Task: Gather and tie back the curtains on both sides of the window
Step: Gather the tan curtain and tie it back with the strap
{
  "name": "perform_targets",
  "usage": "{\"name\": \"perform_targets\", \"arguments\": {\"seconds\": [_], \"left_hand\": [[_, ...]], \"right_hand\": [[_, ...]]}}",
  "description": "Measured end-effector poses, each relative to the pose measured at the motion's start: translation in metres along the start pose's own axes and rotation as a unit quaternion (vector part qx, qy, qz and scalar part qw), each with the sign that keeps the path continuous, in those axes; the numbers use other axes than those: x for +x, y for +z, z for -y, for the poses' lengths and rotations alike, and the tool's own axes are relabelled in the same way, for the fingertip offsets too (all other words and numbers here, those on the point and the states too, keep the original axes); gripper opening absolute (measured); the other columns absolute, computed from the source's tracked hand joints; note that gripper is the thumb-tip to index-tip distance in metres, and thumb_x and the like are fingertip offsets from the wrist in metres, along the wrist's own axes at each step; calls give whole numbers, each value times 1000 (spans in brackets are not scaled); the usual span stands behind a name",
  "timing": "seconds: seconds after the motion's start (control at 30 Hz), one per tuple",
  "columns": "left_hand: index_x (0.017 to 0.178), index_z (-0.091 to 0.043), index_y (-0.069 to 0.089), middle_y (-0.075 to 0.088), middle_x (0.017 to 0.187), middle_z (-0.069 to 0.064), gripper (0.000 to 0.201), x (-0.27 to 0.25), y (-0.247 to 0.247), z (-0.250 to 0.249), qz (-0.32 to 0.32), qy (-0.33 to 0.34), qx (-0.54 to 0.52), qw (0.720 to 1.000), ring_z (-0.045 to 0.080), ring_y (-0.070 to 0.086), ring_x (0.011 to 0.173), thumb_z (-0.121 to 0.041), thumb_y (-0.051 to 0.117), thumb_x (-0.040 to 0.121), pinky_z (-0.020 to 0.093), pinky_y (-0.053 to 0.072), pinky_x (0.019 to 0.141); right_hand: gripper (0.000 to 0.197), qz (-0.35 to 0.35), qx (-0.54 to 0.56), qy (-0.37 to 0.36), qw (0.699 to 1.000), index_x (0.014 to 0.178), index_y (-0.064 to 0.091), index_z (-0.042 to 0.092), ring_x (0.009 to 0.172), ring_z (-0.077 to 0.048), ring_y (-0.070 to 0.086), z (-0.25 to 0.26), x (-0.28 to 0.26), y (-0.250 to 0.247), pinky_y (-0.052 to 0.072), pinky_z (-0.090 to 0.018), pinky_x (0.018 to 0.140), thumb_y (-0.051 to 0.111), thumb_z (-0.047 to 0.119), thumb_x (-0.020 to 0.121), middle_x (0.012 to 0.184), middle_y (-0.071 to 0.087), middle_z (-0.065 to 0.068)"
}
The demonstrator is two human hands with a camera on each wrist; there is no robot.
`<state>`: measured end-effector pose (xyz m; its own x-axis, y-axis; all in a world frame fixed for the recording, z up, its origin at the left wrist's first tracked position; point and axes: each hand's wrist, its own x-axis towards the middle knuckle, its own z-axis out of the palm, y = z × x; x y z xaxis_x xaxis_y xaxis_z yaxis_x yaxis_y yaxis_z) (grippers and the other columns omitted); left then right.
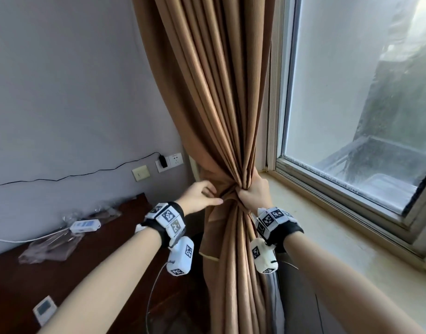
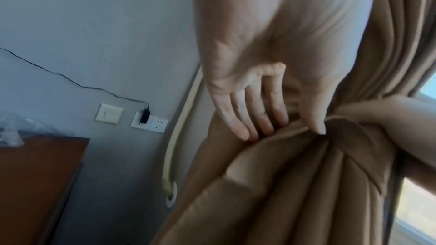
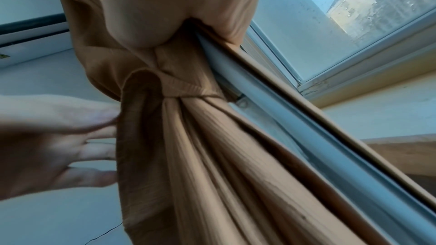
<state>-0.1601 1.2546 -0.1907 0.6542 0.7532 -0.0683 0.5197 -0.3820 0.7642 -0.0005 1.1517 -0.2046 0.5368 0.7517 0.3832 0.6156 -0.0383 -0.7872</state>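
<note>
A brown curtain (image 1: 216, 104) hangs left of the window (image 1: 351, 92), bunched at sill height. My right hand (image 1: 254, 191) grips the gathered bunch from the window side; in the right wrist view its palm (image 3: 146, 16) closes round the folds. A tie band (image 3: 186, 88) of the same cloth wraps the bunch just below that grip, and a loose end (image 1: 208, 239) hangs down. My left hand (image 1: 202, 196) reaches in from the wall side. Its fingers (image 2: 257, 118) lie straight, with their tips and the thumb touching a fold at the band.
A dark wooden desk (image 1: 19, 280) stands at lower left with plastic wrap, a white device (image 1: 84, 225) and a small meter (image 1: 44, 309). The wall carries a socket with a plugged charger (image 1: 162, 162) and a black cable. A pale window sill (image 1: 327, 237) runs to the right.
</note>
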Motion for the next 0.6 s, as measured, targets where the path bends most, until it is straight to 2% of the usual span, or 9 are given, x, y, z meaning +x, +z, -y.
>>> {"name": "perform_targets", "arguments": {"seconds": [0.1, 0.17, 0.23, 0.33, 0.4, 0.43, 0.5, 0.53, 0.6], "left_hand": [[105, -17, 63, 67, 101, 2, 37, -1, 26, 12, 17, 30, 18, 999, 19, 64, 97, -25, 82, 74, 36, 50, 94], [115, -19, 61, 67, 109, 0, 46, -3, 35, 19, 15, 32, 73, 997, 16, 62, 102, -29, 80, 74, 31, 48, 95], [115, -25, 60, 67, 110, 0, 39, -5, 37, 28, -3, 23, 159, 987, 19, 63, 102, -32, 72, 79, 33, 50, 91], [99, -29, 64, 68, 86, -2, 21, -14, 31, 33, -51, 36, 189, 980, 24, 65, 87, -26, 56, 80, 31, 52, 77], [89, -27, 63, 59, 67, -6, 16, -24, 26, 27, -83, 74, 181, 977, 21, 59, 72, -21, 55, 76, 28, 47, 67], [88, -26, 63, 59, 65, -6, 18, -26, 25, 24, -87, 90, 174, 977, 19, 57, 70, -19, 56, 74, 28, 46, 66], [98, -25, 66, 68, 85, -7, 31, -29, 26, 17, -27, 77, 82, 993, 15, 62, 84, -20, 57, 69, 27, 47, 79], [104, -22, 67, 68, 97, -3, 38, -29, 27, 12, 27, 37, -33, 998, 14, 61, 92, -23, 56, 68, 26, 45, 86], [106, -12, 66, 66, 104, 6, 40, -27, 32, 3, 83, -54, -300, 949, 18, 59, 98, -31, 56, 73, 30, 42, 90]], "right_hand": [[62, 1, 5, -3, 1000, 133, 47, 15, 90, -39, 62, -1, -2, 3, 43, -26, 69, 58, 5, 73, 91, 70, -15], [58, -1, 13, 5, 1000, 129, 49, 15, 90, -38, 63, -4, -2, 2, 46, -28, 71, 58, 6, 72, 90, 70, -15], [51, -2, 14, 10, 1000, 123, 51, 15, 90, -38, 62, -6, -2, 0, 43, -27, 70, 58, 7, 73, 90, 69, -14], [47, 2, 15, 5, 1000, 120, 52, 15, 91, -36, 60, -7, -4, -7, 36, -23, 68, 58, 6, 74, 91, 69, -11], [47, 6, 15, 3, 1000, 120, 52, 14, 91, -34, 60, -8, -4, -10, 35, -22, 68, 58, 5, 75, 90, 68, -9], [48, 8, 15, 3, 1000, 121, 52, 13, 90, -33, 60, -8, -4, -11, 35, -21, 68, 58, 4, 75, 90, 67, -7], [49, 9, 15, -2, 1000, 121, 52, 13, 89, -32, 60, -8, -2, -10, 34, -19, 66, 59, 4, 74, 86, 64, -3], [49, 11, 15, -5, 1000, 121, 52, 13, 88, -32, 60, -9, -2, -9, 33, -18, 65, 59, 4, 73, 84, 62, -1], [47, 21, 18, -4, 1000, 119, 53, 15, 88, -32, 62, -10, -1, -7, 36, -21, 68, 60, 6, 73, 83, 62, 0]]}}
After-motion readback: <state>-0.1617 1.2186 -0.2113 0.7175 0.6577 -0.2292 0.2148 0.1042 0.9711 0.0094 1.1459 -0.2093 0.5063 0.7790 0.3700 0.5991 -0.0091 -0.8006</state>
